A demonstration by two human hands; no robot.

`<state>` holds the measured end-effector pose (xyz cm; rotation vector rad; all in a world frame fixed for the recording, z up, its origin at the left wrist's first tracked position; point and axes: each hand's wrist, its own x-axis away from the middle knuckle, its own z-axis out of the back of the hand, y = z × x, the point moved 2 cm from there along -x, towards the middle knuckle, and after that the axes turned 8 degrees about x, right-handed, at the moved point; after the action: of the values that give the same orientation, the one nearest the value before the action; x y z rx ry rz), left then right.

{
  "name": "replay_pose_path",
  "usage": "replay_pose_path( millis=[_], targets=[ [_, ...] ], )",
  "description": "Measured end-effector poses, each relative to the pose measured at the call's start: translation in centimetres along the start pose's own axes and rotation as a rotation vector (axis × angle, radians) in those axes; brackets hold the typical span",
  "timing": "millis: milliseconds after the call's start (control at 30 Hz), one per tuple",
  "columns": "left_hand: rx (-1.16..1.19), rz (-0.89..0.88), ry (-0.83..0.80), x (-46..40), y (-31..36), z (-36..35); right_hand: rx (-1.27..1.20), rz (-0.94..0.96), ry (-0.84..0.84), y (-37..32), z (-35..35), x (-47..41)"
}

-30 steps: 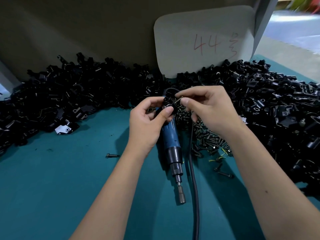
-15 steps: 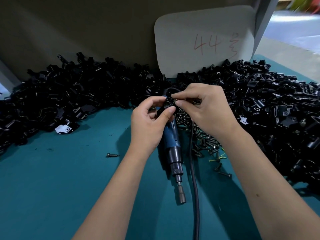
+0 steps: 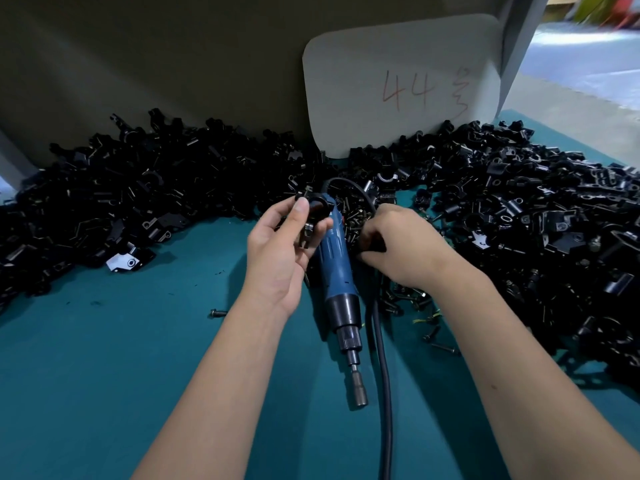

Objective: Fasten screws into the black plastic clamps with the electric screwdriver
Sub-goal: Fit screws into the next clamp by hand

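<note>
Clamps lie heaped in black drifts along the back and right of the teal bench. The left hand pinches one black clamp between thumb and fingers, raised just over the rear end of the blue electric screwdriver, which lies flat on the bench with its bit pointing toward the person. The right hand reaches knuckles-up into the loose screws beside the tool, fingers curled under; whether they grip anything I cannot tell. A grey card marked 44 leans against the wall behind.
</note>
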<state>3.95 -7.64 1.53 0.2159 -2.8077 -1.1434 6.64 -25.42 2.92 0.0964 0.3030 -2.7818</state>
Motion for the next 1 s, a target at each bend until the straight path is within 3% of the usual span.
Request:
replay_pose_path(
  millis=[133,233,333,500,700,1000],
  targets=[
    [0.037,0.054,-0.006,0.1,0.1,0.1,-0.052,-0.041,0.104,0.1,-0.2,-0.3],
    [0.01,0.044,-0.011,0.2,0.2,0.0,-0.367,-0.083,0.285,0.5,0.5,-0.2],
    [-0.024,0.041,-0.032,0.2,0.2,-0.1,-0.723,-0.006,0.392,0.0,1.5,-0.3],
    [-0.062,0.059,-0.081,0.3,0.1,-0.2,-0.898,0.079,0.51,-1.1,1.9,-0.4],
    [-0.102,0.057,-0.112,0.3,0.0,-0.1,-0.836,0.069,0.499,-1.5,1.4,-0.4],
    [-0.058,0.099,-0.109,0.3,0.0,-0.3,-1.051,0.072,0.397,-1.7,0.8,-0.4]
  ],
)
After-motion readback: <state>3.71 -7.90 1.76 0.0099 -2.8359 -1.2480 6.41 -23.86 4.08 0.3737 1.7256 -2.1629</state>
